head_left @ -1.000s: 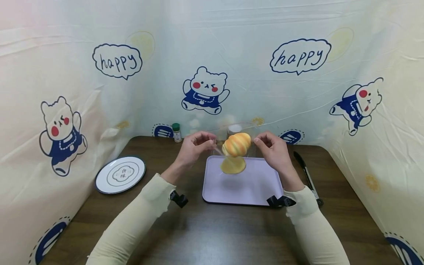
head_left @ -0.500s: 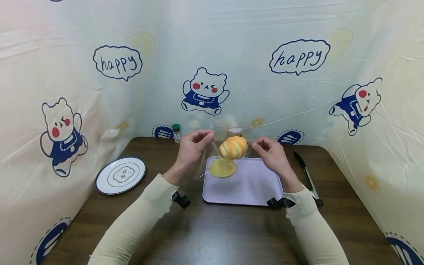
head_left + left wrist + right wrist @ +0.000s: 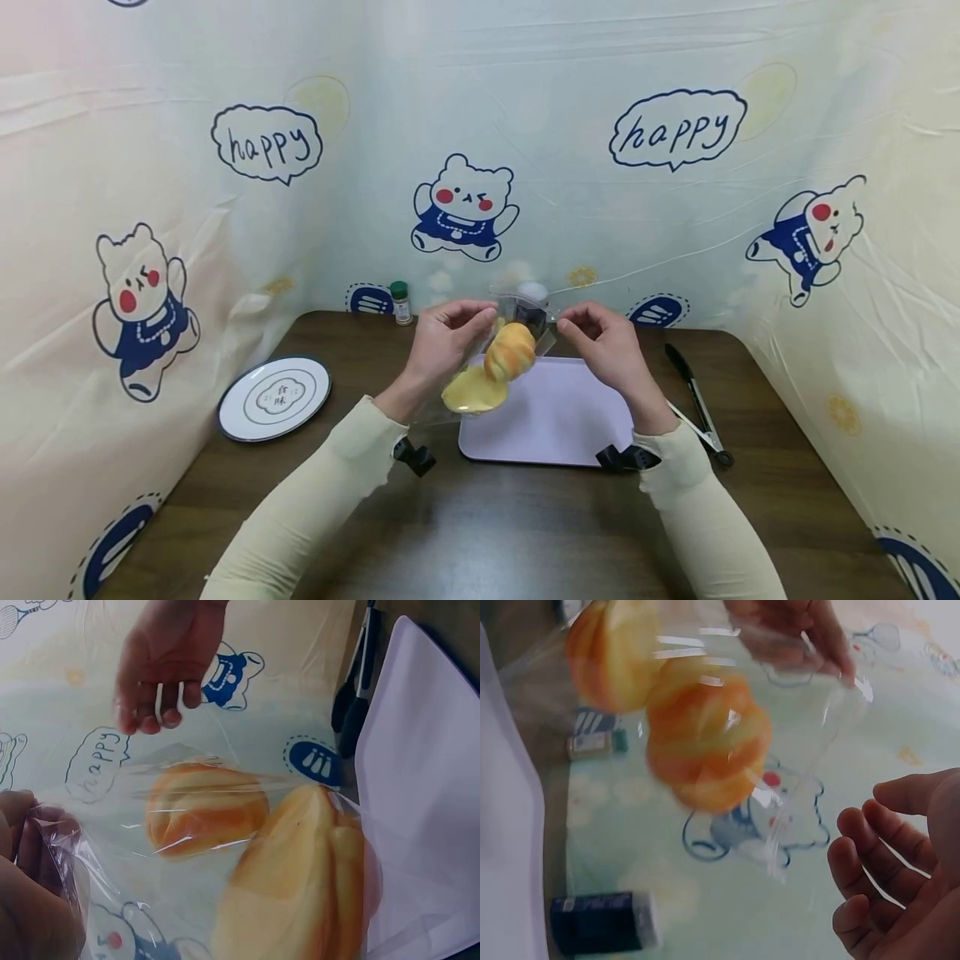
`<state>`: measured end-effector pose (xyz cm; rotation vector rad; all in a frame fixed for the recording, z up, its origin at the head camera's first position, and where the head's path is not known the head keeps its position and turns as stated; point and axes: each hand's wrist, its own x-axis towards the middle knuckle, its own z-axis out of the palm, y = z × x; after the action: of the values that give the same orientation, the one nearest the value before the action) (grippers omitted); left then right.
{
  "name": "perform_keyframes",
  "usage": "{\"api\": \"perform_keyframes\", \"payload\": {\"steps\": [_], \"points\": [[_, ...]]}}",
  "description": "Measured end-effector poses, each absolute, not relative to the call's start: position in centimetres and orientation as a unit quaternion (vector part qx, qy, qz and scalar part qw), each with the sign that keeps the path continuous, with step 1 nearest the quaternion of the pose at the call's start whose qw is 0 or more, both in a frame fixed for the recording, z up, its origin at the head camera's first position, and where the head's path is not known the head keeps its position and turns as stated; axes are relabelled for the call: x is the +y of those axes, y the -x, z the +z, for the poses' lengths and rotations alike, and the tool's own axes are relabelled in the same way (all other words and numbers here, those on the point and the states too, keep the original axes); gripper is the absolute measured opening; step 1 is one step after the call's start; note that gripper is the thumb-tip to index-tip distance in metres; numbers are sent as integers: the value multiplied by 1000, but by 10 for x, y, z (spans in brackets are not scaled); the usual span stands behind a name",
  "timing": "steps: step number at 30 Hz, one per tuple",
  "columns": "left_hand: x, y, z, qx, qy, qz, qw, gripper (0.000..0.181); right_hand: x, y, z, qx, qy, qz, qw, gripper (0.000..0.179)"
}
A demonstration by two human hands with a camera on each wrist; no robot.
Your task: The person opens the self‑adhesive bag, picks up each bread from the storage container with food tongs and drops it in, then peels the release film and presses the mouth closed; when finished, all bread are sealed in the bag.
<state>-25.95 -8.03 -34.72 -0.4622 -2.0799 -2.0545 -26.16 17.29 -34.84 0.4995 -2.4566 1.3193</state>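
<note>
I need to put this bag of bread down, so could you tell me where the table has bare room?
Most of the lilac tray lies bare. So do the near table in front of it and the strip between the white plate and tray. The far edge is crowded: spice jar, another container, with black tongs to the right.

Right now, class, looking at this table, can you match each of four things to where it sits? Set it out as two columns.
1. round white plate
2. black tongs
3. clear plastic bag of bread rolls
4. small green-capped bottle

A. back edge by the curtain
B. table's right side
C. held between both hands
D. table's left side

Pairs: 1-D, 2-B, 3-C, 4-A
</note>
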Motion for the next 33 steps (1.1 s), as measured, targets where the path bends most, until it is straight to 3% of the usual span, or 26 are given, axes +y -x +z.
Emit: {"api": "perform_keyframes", "payload": {"steps": [10,19,27,33], "points": [[-81,259,-349,-720,173,-665,91,31,135,258,-329,-840,-252,440,196,15],[-80,260,-352,-738,211,-632,108,28,117,260,-325,-825,-296,414,247,19],[-82,257,-350,-749,235,-611,104,26,116,260,-324,-818,-313,417,243,20],[-81,256,-349,-773,249,-568,131,23,119,263,-326,-802,-332,422,262,18]]}}
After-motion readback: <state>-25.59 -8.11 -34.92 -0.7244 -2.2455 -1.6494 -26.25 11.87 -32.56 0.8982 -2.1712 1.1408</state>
